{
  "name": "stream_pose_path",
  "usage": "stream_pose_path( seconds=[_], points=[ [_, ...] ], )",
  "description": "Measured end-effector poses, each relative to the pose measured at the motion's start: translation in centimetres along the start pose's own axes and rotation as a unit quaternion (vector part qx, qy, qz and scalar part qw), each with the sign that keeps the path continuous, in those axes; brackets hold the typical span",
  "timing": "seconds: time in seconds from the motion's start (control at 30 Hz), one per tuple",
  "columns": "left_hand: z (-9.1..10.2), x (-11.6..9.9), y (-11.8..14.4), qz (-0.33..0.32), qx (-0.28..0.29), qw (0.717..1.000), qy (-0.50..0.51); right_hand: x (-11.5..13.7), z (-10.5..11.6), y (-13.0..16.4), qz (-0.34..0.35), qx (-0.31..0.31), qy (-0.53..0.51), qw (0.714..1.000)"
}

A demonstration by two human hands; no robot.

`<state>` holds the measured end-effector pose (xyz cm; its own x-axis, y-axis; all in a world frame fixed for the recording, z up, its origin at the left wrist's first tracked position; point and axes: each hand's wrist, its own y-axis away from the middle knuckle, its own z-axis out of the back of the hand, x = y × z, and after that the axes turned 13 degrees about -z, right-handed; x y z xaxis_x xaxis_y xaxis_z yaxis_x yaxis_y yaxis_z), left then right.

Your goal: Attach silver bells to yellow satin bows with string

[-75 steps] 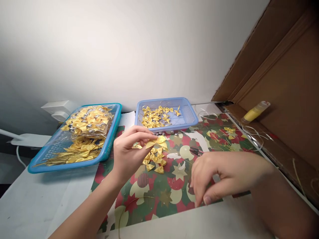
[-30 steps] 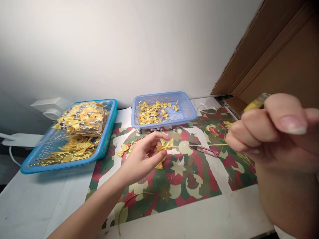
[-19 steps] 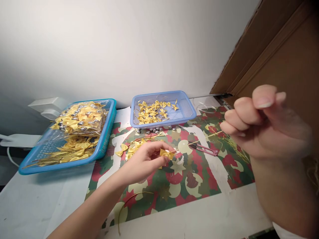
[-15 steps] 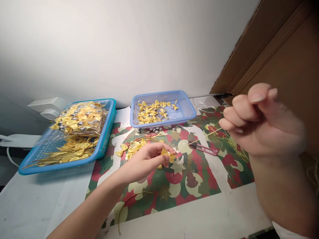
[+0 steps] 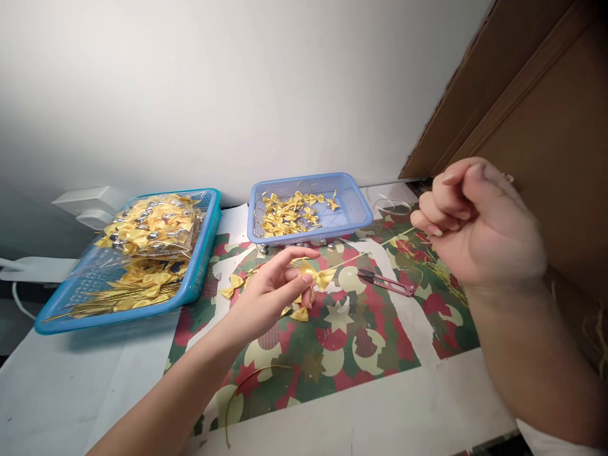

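Note:
My left hand pinches a small yellow ribbon bow just above the patterned wrapping paper. A thin gold cord runs taut from that bow up to my right hand, which is raised and closed around its other end. More loose yellow bows lie on the paper under and behind my left hand.
A light blue basket of yellow bows stands at the back centre, with small silver bells in front of it. A teal basket at the left holds bagged bows and gold cords. Pink thread snips lie on the paper. Brown cardboard rises at the right.
My right hand lifted from the table with the gold cord and pulled it up and to the right, then drew back slightly. My left hand kept the bow and turned it.

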<state>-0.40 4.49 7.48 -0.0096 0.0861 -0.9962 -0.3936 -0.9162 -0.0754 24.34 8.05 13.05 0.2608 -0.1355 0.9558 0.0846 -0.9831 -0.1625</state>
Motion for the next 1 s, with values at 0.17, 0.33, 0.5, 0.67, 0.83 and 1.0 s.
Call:
stream_pose_path(
  seconds=[0.17, 0.33, 0.5, 0.67, 0.83, 1.0],
  points=[
    [0.5, -1.2, 0.6, -0.063, -0.003, 0.996, -0.06, 1.1, 0.3, 0.3, 0.017, -0.006, 0.01, 1.0],
    [1.2, -2.0, 1.0, -0.103, -0.043, 0.981, -0.159, 2.2, 0.3, 1.4, 0.037, -0.009, 0.027, 0.999],
    [1.1, -2.0, 0.4, -0.09, -0.095, 0.975, -0.178, 2.1, 0.1, 1.9, 0.048, 0.022, 0.038, 0.998],
    [0.7, -1.9, 0.2, -0.041, -0.105, 0.993, -0.045, 0.5, -0.5, 1.6, 0.018, 0.021, 0.094, 0.995],
    [0.4, -1.1, 0.2, -0.008, -0.1, 0.994, 0.039, -3.5, -2.9, 2.2, -0.131, 0.122, 0.243, 0.953],
    [0.0, -0.6, 0.1, 0.02, -0.096, 0.994, 0.048, -6.0, -3.9, 2.0, -0.197, 0.15, 0.245, 0.938]
  ],
)
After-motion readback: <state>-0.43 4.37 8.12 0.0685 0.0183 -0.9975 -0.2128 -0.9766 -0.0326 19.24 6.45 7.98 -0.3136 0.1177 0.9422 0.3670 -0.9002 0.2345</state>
